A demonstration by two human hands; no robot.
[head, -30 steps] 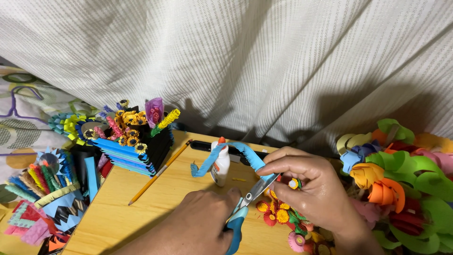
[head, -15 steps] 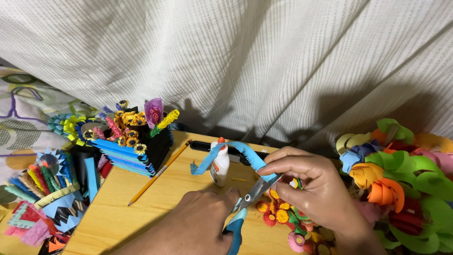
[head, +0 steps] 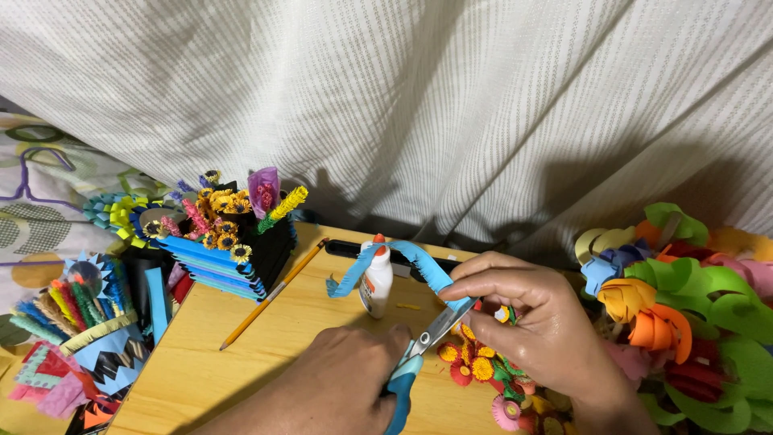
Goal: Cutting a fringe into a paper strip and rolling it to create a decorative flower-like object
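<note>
A white ribbed curtain [head: 451, 105] hangs behind a yellow wooden table [head: 241, 362], casting soft shadows.

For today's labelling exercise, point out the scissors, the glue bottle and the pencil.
scissors [head: 420, 352]: head view, on the blades near the pivot.
glue bottle [head: 375, 283]: head view, on its white body.
pencil [head: 270, 296]: head view, mid-shaft.

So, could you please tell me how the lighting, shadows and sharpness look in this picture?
Head view: light comes from the front, throwing dark shadows of the paper crafts onto the white striped curtain; the yellow wooden board is evenly lit without glare; the blue-handled scissors and both hands look slightly soft, the edges dimmer.
</note>
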